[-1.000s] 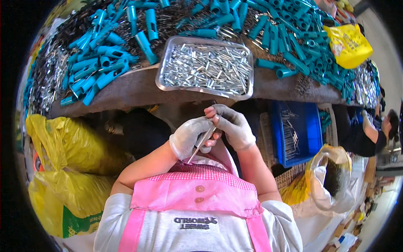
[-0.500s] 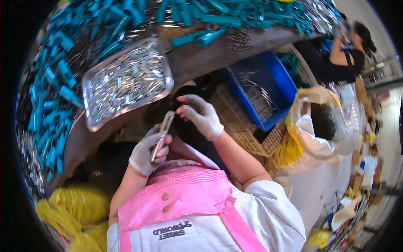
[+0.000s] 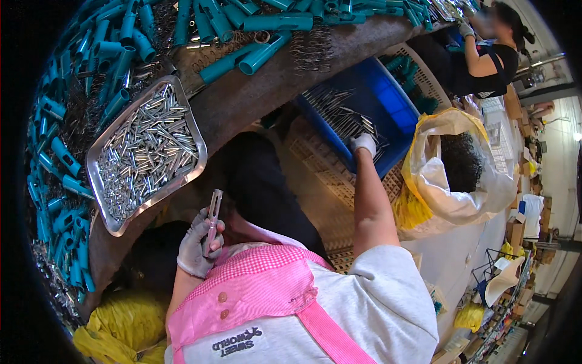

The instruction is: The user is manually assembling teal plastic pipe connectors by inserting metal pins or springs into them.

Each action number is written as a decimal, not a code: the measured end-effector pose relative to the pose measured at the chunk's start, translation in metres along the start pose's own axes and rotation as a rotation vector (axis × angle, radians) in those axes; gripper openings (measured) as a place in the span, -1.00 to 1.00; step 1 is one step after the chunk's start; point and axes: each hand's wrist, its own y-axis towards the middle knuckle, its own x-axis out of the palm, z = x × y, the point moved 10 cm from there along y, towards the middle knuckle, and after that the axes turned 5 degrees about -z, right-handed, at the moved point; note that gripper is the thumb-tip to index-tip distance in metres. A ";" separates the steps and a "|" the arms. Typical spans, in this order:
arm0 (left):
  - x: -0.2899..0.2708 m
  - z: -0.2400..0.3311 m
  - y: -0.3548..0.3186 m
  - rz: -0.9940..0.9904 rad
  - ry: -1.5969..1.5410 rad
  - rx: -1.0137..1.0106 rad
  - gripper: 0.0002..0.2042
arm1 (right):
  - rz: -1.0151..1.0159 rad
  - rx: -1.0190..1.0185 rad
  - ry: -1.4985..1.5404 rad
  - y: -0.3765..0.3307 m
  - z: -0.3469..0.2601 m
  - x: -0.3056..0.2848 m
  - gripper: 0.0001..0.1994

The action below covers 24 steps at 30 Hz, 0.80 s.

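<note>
My left hand (image 3: 195, 247), in a pale glove, is closed around a silvery slotted metal tube (image 3: 214, 209) held upright in front of the pink apron. The slot faces upward at its free end. My right hand (image 3: 365, 144), gloved too, reaches down into a blue plastic bin (image 3: 394, 100) at the right. It touches thin metal rods (image 3: 339, 112) lying in the bin. Its fingertips are hidden among the rods, so their grip does not show. On the left, a metal tray (image 3: 162, 197) holds a heap of small metal pins (image 3: 154, 142).
Teal slotted tubes (image 3: 279, 22) and coil springs (image 3: 310, 51) cover the curved bench. A beige crate (image 3: 327, 176) is under the bin. An open sack (image 3: 418, 164) stands right of it, yellow bags (image 3: 124, 318) lie lower left. Another person (image 3: 485, 60) works at far right.
My right hand has left the metal tube and gone out to the right into the blue bin. My left hand still holds the tube, now turned more upright. The view has shifted.
</note>
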 end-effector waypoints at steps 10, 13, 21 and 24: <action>0.005 -0.001 0.000 0.041 0.031 -0.017 -0.65 | 0.287 -0.211 0.405 -0.021 0.005 -0.021 -0.62; 0.011 0.002 -0.012 0.008 0.140 -0.010 -0.61 | 0.070 -0.610 1.138 -0.064 -0.051 -0.038 -0.81; 0.046 0.046 -0.044 -0.105 0.217 0.285 -0.63 | -0.804 -0.980 1.077 -0.370 -0.216 -0.065 -0.89; 0.050 0.067 -0.066 -0.082 0.269 0.527 -0.58 | -0.916 -1.151 0.681 -0.437 -0.241 -0.027 -0.77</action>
